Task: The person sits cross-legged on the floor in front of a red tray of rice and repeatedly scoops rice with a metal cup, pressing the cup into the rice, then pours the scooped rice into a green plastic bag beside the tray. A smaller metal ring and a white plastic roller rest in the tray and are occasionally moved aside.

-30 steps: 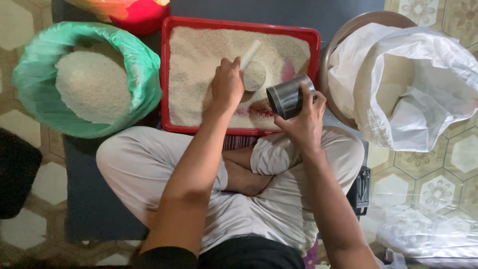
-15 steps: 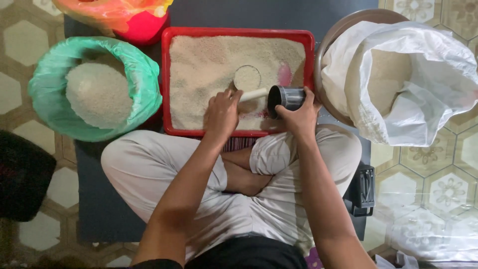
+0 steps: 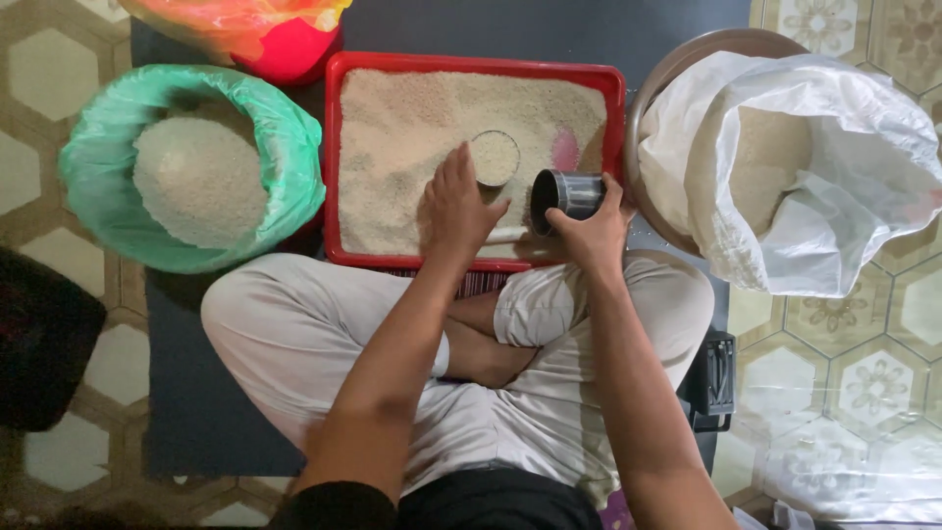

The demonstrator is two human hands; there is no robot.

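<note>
White sack (image 3: 834, 167): stood open in a brown basin at the right, grain inside.
Green bag (image 3: 191, 167): heaped with white grain, at the left.
Red tray (image 3: 476, 61): filled with loose grain; low rims on all sides, open room left of centre.
Left hand (image 3: 459, 208): fingers laid loosely on the grain, clasping nothing, beside a small filled cup (image 3: 495, 157).
Right hand (image 3: 589, 228): fingers wrapped around the tin.
Metal tin (image 3: 564, 196): tipped sideways over the tray's right part; judged light, stiff, smooth; best gripped round the wall.
</note>
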